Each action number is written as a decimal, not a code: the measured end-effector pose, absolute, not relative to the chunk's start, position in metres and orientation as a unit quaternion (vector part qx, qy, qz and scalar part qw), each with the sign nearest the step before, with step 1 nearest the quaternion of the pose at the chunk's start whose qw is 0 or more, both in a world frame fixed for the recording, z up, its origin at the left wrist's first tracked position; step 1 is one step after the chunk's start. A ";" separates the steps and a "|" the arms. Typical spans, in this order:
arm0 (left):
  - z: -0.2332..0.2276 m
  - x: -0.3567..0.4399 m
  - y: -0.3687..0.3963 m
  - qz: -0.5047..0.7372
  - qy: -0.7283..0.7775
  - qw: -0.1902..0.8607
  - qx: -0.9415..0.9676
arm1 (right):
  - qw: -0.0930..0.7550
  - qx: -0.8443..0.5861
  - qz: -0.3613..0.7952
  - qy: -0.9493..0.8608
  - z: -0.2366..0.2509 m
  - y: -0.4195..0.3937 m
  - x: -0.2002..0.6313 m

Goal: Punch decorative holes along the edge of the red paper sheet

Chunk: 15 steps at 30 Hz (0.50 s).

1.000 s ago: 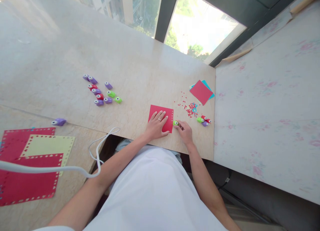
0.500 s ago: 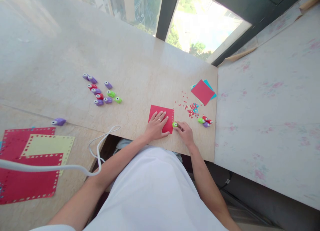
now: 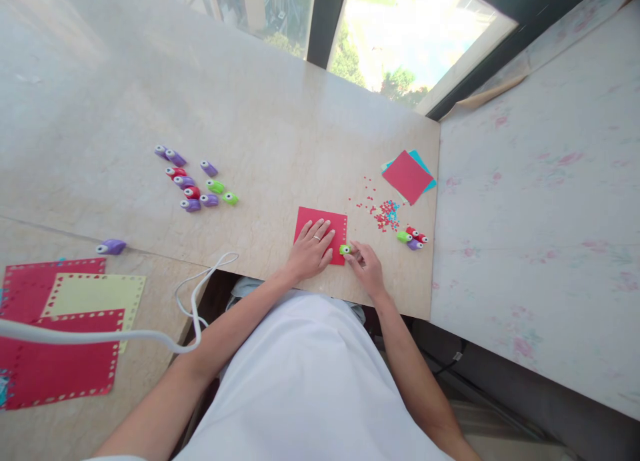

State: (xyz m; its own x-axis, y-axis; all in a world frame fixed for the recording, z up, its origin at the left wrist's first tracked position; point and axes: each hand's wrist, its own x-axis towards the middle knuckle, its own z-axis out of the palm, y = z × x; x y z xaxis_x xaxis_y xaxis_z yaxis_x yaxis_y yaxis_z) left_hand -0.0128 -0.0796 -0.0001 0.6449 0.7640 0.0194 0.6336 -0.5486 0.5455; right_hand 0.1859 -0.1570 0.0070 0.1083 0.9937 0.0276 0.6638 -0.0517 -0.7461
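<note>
A square sheet of red paper is seen lying flat on the smooth beige stone-look tabletop, just below the middle of the frame. It is pressed down by the left hand, whose fingers are spread flat over its lower half; a ring is worn on one finger. A row of small punched holes is visible along the sheet's right edge. At the lower right corner of the sheet, a small rounded green plastic punch is pinched between the fingertips of the right hand, with its nose set on the paper's edge.

To the right of the hands, red and blue paper confetti is scattered, and three more small punches, green, red and purple, are clustered beside it. Further up right, a red square is stacked on a blue one. A group of purple, red and green punches is gathered left of centre. In the lower left, punched red and pale yellow sheets are overlapped, crossed by a white cable.
</note>
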 end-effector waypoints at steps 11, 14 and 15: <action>-0.007 -0.011 -0.077 0.158 0.401 0.194 0.881 | 0.330 -0.668 0.249 -0.619 0.003 -0.157 0.183; -0.008 -0.012 -0.077 0.162 0.399 0.188 0.882 | 0.335 -0.669 0.244 -0.617 0.003 -0.157 0.181; -0.008 -0.012 -0.077 0.162 0.400 0.188 0.882 | 0.336 -0.669 0.242 -0.617 0.003 -0.157 0.181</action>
State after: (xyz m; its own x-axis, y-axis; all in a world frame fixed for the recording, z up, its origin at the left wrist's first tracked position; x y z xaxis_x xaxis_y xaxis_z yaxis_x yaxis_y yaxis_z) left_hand -0.0115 -0.0768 -0.0080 0.6270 0.7671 0.1360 0.6452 -0.6091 0.4612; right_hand 0.1809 -0.1571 0.0030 0.1223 0.9883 0.0917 0.6632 -0.0127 -0.7483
